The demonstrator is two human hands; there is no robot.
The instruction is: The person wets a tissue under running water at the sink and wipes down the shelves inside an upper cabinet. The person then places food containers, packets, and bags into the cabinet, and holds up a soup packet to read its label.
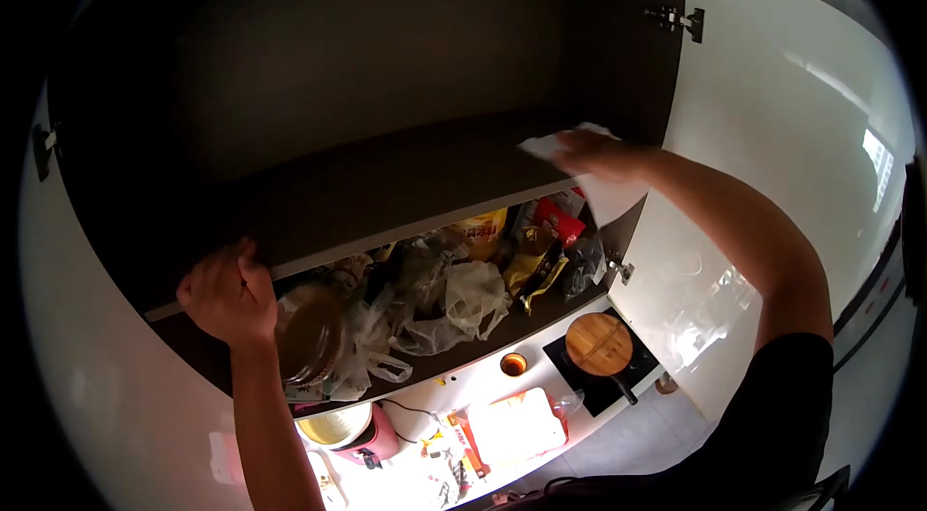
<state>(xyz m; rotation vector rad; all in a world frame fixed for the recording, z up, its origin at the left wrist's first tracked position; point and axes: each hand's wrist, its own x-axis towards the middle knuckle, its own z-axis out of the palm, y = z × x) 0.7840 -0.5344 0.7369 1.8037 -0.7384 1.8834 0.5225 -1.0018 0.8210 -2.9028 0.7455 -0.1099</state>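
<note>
In the middle of the frame, a person reaches into an open wall cabinet, left hand (230,297) curled closed over the front edge of the upper shelf (415,232). To the right, the right hand (601,157) holds a white cloth (612,199) on the same board, its loose end draping over the edge; blur hides the exact finger grip. Below, a lower shelf bears a large jar (311,337), crumpled plastic bags (473,297) and a red packet (558,219). At lower right, a lidded pan (599,344) sits on a black stove, near a cup (514,364).

The dangling cloth could snag the packets and drag one down toward the pan or cup. A shift of the left forearm could knock the jar, and heavy leaning could tip the board if it is loose.
</note>
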